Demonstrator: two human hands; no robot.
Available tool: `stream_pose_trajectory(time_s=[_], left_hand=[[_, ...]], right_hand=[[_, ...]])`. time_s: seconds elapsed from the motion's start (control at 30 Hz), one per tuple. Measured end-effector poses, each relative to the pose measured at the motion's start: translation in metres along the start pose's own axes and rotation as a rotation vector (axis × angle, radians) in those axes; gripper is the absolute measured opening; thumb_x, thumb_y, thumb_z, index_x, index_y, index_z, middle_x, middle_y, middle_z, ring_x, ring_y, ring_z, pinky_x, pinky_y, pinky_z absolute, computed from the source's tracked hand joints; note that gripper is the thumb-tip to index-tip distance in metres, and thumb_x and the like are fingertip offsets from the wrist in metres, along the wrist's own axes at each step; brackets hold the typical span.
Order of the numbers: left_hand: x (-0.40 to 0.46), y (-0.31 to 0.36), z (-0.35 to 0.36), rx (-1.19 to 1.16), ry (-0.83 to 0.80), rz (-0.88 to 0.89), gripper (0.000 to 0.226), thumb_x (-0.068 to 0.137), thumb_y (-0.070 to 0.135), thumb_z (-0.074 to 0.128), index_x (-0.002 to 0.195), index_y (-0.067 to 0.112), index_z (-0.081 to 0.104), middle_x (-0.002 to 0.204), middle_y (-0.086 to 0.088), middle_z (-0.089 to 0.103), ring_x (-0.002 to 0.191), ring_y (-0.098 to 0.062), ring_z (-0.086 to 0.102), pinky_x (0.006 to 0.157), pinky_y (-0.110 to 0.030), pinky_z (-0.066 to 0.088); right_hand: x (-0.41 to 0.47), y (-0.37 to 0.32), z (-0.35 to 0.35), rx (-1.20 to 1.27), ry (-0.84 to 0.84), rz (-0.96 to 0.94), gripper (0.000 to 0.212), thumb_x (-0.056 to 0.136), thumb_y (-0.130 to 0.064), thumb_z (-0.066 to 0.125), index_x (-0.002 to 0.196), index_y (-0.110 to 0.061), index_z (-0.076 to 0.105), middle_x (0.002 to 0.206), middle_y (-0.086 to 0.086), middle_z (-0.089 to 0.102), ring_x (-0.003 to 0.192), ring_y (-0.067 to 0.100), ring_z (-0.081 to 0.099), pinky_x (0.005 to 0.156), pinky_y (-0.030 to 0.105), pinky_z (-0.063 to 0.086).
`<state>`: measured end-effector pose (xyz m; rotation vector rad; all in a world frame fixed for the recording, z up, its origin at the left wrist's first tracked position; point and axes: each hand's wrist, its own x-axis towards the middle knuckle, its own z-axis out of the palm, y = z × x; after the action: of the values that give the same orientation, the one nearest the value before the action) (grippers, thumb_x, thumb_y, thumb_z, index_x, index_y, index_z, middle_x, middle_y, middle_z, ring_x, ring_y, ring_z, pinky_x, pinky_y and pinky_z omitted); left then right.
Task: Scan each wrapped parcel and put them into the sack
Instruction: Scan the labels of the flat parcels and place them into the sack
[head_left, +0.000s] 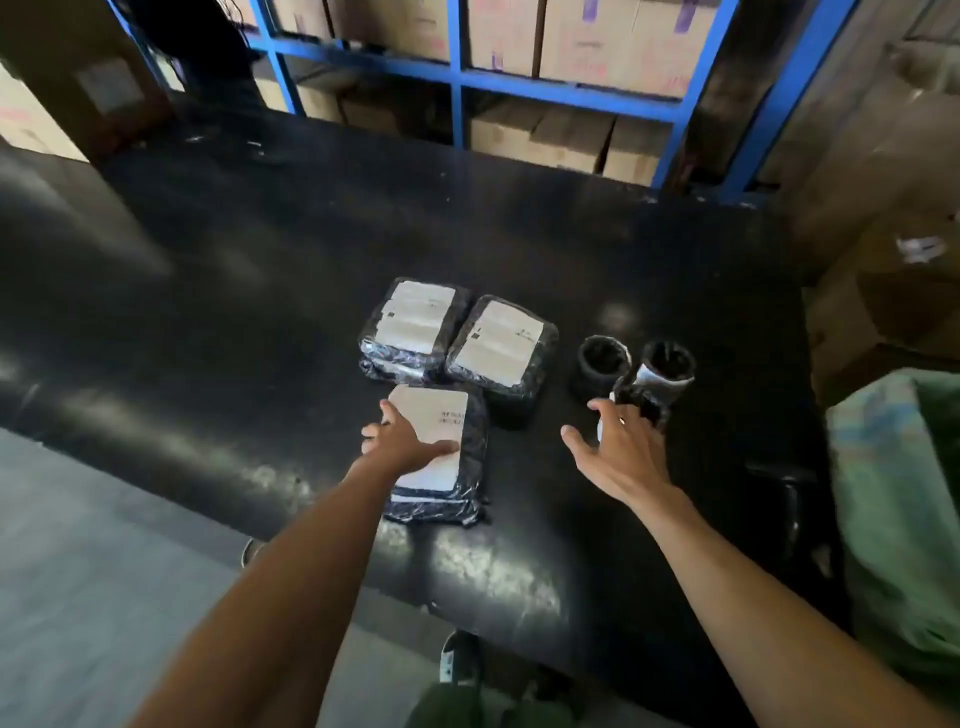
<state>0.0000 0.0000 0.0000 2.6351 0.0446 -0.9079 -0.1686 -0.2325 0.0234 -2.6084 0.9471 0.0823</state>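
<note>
Three flat parcels in black wrap with white labels lie on the black table (260, 291). The nearest parcel (457, 483) has my left hand (402, 441) resting flat on its label, fingers spread. Behind it lie the back left parcel (410, 325) and the back right parcel (501, 348). To the right stand two upright black rolled parcels (602, 364), (667, 366). My right hand (621, 444) hovers open just in front of them, over a smaller dark parcel (636, 402) that it partly hides. The green sack (904, 499) stands at the right edge.
Blue metal shelving (457, 83) with cardboard boxes stands behind the table. More cardboard boxes (893, 301) pile up at the right beyond the table's edge. Grey floor (93, 561) lies to the left. My shoe (460, 657) shows below the table's near edge.
</note>
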Motion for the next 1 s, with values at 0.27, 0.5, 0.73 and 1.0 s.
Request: stream_pose_trajectory(time_s=[0.27, 0.5, 0.73, 1.0], left_hand=[[-0.004, 0.015, -0.004, -0.064, 0.128, 0.079, 0.149, 0.045, 0.072, 0.087, 0.155, 0.023, 0.001, 0.137, -0.019, 0.056, 0.125, -0.042, 0.054, 0.103, -0.052, 0.045], [-0.038, 0.031, -0.004, -0.117, 0.238, 0.268, 0.134, 0.057, 0.063, 0.088, 0.158, 0.028, 0.007, 0.132, -0.018, 0.063, 0.118, -0.045, 0.059, 0.096, -0.050, 0.049], [-0.093, 0.093, 0.023, -0.217, 0.099, 0.524, 0.125, 0.061, 0.054, 0.090, 0.157, 0.044, 0.011, 0.127, -0.006, 0.065, 0.106, -0.030, 0.065, 0.089, -0.042, 0.054], [-0.145, 0.193, 0.128, -0.278, -0.060, 0.651, 0.122, 0.049, 0.055, 0.094, 0.146, 0.062, 0.019, 0.107, 0.011, 0.068, 0.100, -0.015, 0.067, 0.094, -0.037, 0.055]], right_hand=[[0.002, 0.018, 0.013, -0.003, 0.012, 0.086, 0.067, 0.091, -0.064, 0.051, 0.144, -0.024, 0.044, 0.144, 0.013, 0.048, 0.133, 0.034, 0.046, 0.113, 0.050, 0.034], [-0.003, 0.052, 0.001, -0.040, 0.059, 0.182, 0.065, 0.090, -0.060, 0.054, 0.143, -0.023, 0.048, 0.145, 0.013, 0.049, 0.136, 0.033, 0.045, 0.113, 0.048, 0.034], [-0.010, 0.137, -0.013, -0.030, 0.067, 0.361, 0.070, 0.090, -0.061, 0.053, 0.148, -0.022, 0.042, 0.148, 0.016, 0.044, 0.137, 0.036, 0.044, 0.113, 0.049, 0.034], [-0.015, 0.239, -0.022, -0.022, 0.099, 0.442, 0.075, 0.088, -0.057, 0.060, 0.150, -0.024, 0.033, 0.152, 0.017, 0.030, 0.135, 0.039, 0.041, 0.110, 0.050, 0.037]])
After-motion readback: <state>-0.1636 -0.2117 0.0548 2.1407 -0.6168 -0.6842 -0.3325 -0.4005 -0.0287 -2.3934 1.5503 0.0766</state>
